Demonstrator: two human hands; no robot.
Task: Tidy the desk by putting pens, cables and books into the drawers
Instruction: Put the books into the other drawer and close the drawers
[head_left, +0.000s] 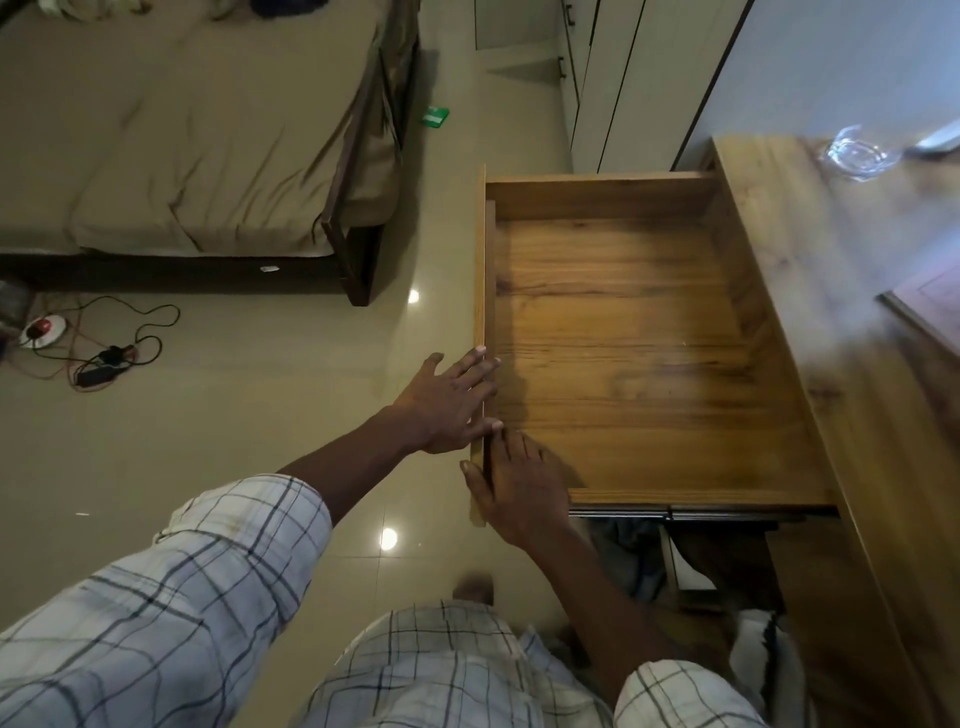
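A wooden drawer (623, 322) stands pulled far out of the desk (857, 291), and its inside holds nothing. My left hand (447, 400) lies flat against the outer face of the drawer front (479, 249), fingertips reaching over its top edge. My right hand (519, 488) rests on the drawer front near its lower corner, thumb on the outside and fingers stretched inside along the bottom. No pens, cables or books show on the visible part of the desk.
A glass dish (852, 153) and a framed object (930, 312) sit on the desk. A bed (182, 130) is at the left, with a power strip and cables (98, 343) on the tiled floor. Clothes lie under the desk (634, 561).
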